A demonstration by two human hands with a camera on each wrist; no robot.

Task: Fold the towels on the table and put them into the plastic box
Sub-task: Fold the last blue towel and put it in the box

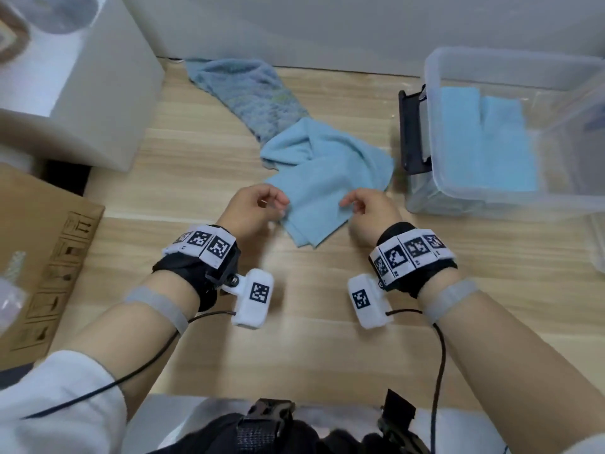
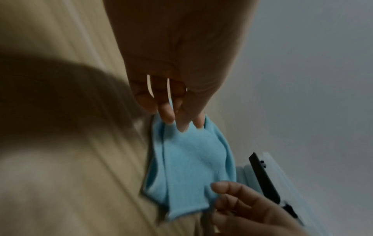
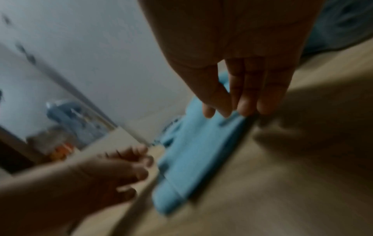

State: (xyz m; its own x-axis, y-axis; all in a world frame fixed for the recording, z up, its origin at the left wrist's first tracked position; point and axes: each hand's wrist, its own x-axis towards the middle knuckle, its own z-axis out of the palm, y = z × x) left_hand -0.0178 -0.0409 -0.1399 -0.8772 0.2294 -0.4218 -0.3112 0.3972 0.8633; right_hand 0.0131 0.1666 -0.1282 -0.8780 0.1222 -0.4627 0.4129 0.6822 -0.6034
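Observation:
A crumpled light blue towel (image 1: 322, 178) lies on the wooden table (image 1: 294, 339), its near part folded into layers. My left hand (image 1: 282, 204) pinches the towel's left edge with curled fingers; in the left wrist view the left hand (image 2: 181, 123) has cloth (image 2: 187, 159) between its fingertips. My right hand (image 1: 347, 204) pinches the right edge, and in the right wrist view the right hand (image 3: 226, 111) has thumb and fingers on the towel (image 3: 197, 151). A darker patterned blue towel (image 1: 252, 93) lies behind. The clear plastic box (image 1: 435, 93) at the right holds folded blue towels (image 1: 484, 142).
A white box (image 1: 82, 93) stands at the back left and a cardboard box (image 1: 42, 257) at the left edge. A black clip (image 1: 411, 132) sticks out from the plastic box's left wall. Bare wood lies between my wrists and the table's front edge.

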